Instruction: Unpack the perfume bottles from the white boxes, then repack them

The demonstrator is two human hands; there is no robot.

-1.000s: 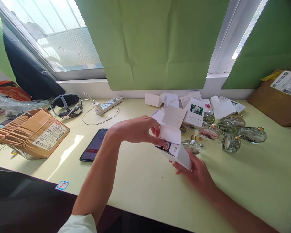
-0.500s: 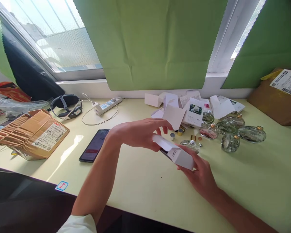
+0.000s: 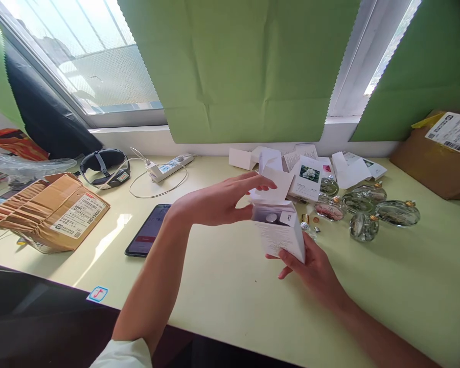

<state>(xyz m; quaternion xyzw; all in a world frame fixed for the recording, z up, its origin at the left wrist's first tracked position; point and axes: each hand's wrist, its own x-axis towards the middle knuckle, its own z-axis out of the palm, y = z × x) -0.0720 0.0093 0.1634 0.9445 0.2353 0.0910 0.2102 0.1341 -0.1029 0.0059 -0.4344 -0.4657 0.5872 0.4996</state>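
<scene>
The small white box [image 3: 279,232], lying flat a moment ago, now stands up in front of the glass bottles [image 3: 362,207], held by the right hand [image 3: 310,266], while the left hand [image 3: 218,202], fingers loosely spread, lifts its top flap so the inside shows.

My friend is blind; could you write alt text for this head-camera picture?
The right hand holds a small white box upright above a pale yellow table, while the left hand touches its open top flap. Behind lie round glass bottles, other white boxes and a phone.
</scene>
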